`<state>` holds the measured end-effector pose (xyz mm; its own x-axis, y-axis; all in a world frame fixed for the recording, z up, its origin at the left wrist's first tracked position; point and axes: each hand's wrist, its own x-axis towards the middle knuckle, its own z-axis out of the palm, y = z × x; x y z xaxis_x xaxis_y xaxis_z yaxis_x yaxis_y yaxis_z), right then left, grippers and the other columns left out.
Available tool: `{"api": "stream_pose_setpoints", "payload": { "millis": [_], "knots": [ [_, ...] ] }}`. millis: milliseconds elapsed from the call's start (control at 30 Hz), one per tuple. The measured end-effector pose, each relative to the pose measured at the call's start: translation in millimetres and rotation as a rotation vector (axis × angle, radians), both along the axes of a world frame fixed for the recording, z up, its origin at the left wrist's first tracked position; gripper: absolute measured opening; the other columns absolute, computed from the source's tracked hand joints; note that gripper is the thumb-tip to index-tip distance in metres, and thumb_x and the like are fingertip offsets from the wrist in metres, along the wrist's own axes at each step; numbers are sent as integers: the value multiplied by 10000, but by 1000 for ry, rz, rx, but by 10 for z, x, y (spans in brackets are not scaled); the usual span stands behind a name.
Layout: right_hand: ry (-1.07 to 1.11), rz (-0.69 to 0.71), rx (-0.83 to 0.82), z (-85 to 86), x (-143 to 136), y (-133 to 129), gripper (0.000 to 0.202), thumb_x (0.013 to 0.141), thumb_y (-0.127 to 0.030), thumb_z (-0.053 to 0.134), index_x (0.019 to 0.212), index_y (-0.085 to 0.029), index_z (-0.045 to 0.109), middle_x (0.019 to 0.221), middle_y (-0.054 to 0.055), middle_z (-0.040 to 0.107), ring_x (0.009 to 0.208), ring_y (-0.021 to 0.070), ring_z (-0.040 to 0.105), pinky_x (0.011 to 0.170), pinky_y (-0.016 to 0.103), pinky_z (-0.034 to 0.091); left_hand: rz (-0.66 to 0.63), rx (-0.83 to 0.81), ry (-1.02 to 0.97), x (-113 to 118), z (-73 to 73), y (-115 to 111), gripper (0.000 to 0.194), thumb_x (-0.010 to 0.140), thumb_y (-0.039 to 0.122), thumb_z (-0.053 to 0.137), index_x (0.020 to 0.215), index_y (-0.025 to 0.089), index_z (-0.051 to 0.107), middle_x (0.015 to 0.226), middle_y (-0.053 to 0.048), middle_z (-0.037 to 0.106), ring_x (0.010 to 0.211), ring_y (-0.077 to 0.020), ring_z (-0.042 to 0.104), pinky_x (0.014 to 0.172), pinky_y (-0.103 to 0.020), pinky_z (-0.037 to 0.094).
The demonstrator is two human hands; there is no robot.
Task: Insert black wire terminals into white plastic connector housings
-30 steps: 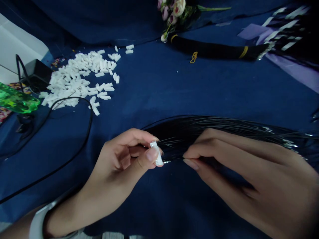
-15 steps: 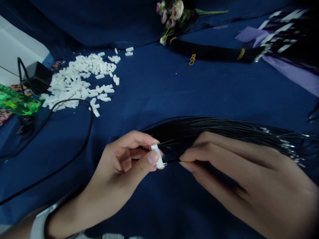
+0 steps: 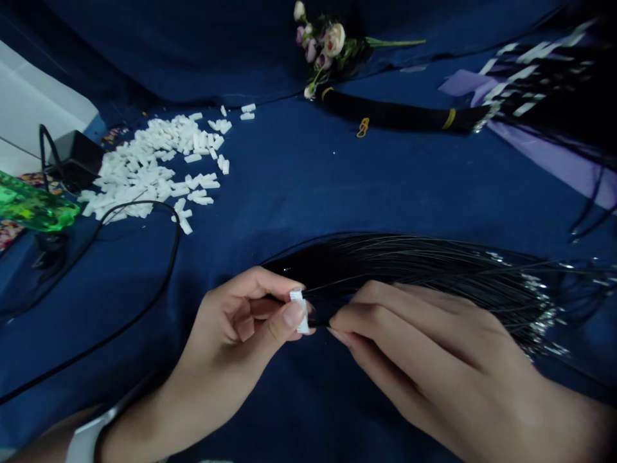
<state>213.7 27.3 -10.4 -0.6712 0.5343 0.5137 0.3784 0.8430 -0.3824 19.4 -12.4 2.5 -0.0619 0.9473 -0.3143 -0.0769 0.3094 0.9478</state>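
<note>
Between thumb and fingers, my left hand [image 3: 245,334] pinches a small white plastic connector housing [image 3: 299,312], held upright. My right hand [image 3: 424,360] is closed in a pinch on a thin black wire [image 3: 318,324], its end at the lower right side of the housing. Whether that end sits inside the housing is hidden by my fingertips. Behind both hands lies a long bundle of black wires [image 3: 409,254], with shiny metal terminals [image 3: 542,315] at its right end.
A pile of white housings [image 3: 139,167] lies at left, beside a black cable [image 3: 171,270], a green object [image 3: 38,206] and a black box [image 3: 77,157]. Farther back are a tied black wire bundle [image 3: 390,118], a yellow band [image 3: 363,127], artificial flowers [image 3: 332,42] and purple material [image 3: 544,154].
My right hand has moved left, closer to the housing, and the metal tip that showed at the housing's edge is no longer visible. The view has shifted slightly.
</note>
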Motion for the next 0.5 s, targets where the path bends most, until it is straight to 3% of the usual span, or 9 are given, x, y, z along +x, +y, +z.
{"api": "stream_pose_setpoints", "payload": {
  "millis": [200,333,400,500],
  "knots": [
    [19,18,0,1,-5,31,176,975,-61,486,883,-134,617,749,0,587,653,100,524,580,268,435,18,46,84,-10,-7,-5,50,840,251,780,844,220,741,705,29,772,660,-128,757,636,-166,628],
    [87,-73,189,53,0,30,116,913,-55,576,926,-144,651,869,52,663,776,158,564,650,317,476,48,163,120,-60,27,28,80,846,261,781,838,214,717,739,21,785,678,-128,758,663,-162,623],
    [93,-37,284,46,-24,11,166,918,-54,541,888,-138,682,891,77,679,796,178,572,648,322,486,70,215,138,-103,43,54,76,856,250,774,847,220,704,768,28,792,700,-117,763,670,-140,611],
    [-38,71,300,-39,-84,-9,282,959,-60,449,858,-118,706,861,91,677,781,191,570,648,328,485,81,260,164,-160,56,97,74,864,226,767,856,233,694,782,49,792,709,-101,768,658,-108,595]
  ]
}}
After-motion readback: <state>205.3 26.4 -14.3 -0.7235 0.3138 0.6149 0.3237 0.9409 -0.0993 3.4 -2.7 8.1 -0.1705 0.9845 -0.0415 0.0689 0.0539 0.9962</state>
